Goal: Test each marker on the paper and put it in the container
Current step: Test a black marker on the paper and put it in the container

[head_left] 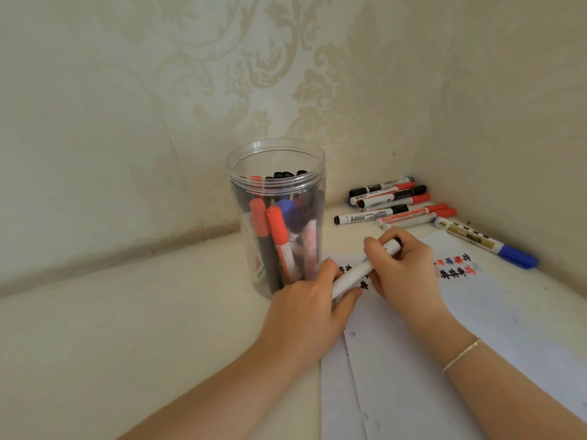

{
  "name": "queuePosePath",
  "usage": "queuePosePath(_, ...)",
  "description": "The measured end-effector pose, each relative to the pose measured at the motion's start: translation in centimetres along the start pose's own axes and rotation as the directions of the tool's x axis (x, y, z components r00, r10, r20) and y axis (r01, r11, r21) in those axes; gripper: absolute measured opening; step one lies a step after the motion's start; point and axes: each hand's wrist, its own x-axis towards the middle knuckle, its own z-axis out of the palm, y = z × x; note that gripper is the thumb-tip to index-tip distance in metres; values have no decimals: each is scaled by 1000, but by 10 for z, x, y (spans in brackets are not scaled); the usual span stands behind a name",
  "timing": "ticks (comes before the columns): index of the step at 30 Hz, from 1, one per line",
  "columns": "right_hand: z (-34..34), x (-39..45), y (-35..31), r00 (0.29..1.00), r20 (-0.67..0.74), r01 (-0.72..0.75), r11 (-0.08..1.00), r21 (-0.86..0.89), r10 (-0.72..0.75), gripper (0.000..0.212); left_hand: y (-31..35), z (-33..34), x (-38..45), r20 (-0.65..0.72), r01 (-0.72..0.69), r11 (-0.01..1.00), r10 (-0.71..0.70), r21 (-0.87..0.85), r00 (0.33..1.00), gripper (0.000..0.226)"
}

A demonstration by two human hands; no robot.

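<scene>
A white marker lies tilted over the scribbled paper, beside the upright clear container of markers.

jar: left of the paper, markers inside
loose markers: surface's far right corner, behind the paper

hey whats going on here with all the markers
A person holds one white-barrelled marker in both hands above the paper: the left hand at its lower end, the right hand near its black end. The paper already carries black, red and blue test marks. A clear plastic jar beside it holds many markers, and a pile of loose markers lies in the corner.
</scene>
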Motion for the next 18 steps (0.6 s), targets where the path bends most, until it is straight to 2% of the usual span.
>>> queuePosePath(3,-4,5,-15,996,-4,-93,982,162,95,29,12,-14,3,-39,-53,991,49,-121,998,32)
queuePosePath(6,-10,11,-32,985,56,-170,930,325,161,29,29,-31,11,-109,-137,950,111,-279,988,30)
queuePosePath(9,-13,16,-53,979,137,-198,862,468,150,32,50,-53,28,-206,-133,859,32,-495,978,19)
queuePosePath(11,-10,18,-69,963,228,-247,811,531,144,33,63,-70,43,-301,-171,848,14,-502,954,15)
queuePosePath(13,-3,16,-86,934,334,-285,828,483,127,31,72,-90,60,-430,-245,903,76,-354,900,19)
queuePosePath(15,4,12,-104,919,373,-250,920,303,127,39,76,-113,79,-547,-295,942,165,-157,821,27)
queuePosePath(17,10,12,-120,945,315,-130,986,100,93,48,74,-138,98,-600,-246,966,150,-81,786,27)
queuePosePath(18,11,15,-125,962,270,-55,998,23,46,46,72,-149,107,-607,-202,978,124,-62,785,24)
